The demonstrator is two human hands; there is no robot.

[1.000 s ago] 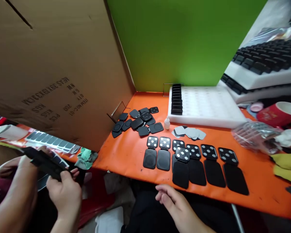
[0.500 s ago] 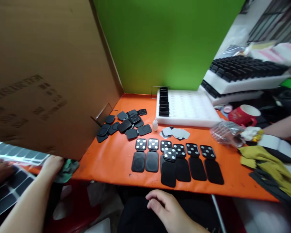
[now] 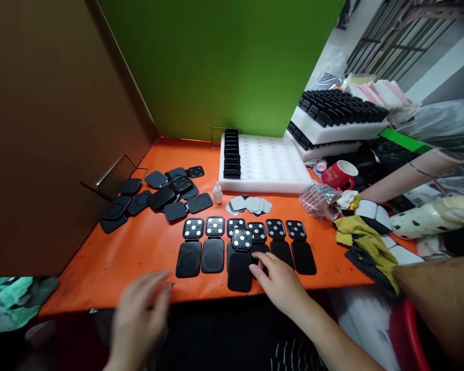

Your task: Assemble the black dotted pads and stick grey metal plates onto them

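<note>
My right hand is at the nearest black hinged case, thumb and bent index finger closed at its right edge. This case lies open on the table, overlapping the row behind it, its upper part marked with pale dots. Other opened cases stand beside it, including a left-end case and a right-end case. My left hand is blurred over the table's front edge, left of the row. Its thumb and fingers are apart, and nothing shows in them.
On the orange table lie a pile of black cases, a small white bottle and pale rounded pieces. Behind are a white foam tray and a green panel. Cardboard walls the left; a red mug stands right.
My left hand has come from beyond the cardboard at left to the table front. My right hand has risen from my lap to the nearest case. The view has turned right.
</note>
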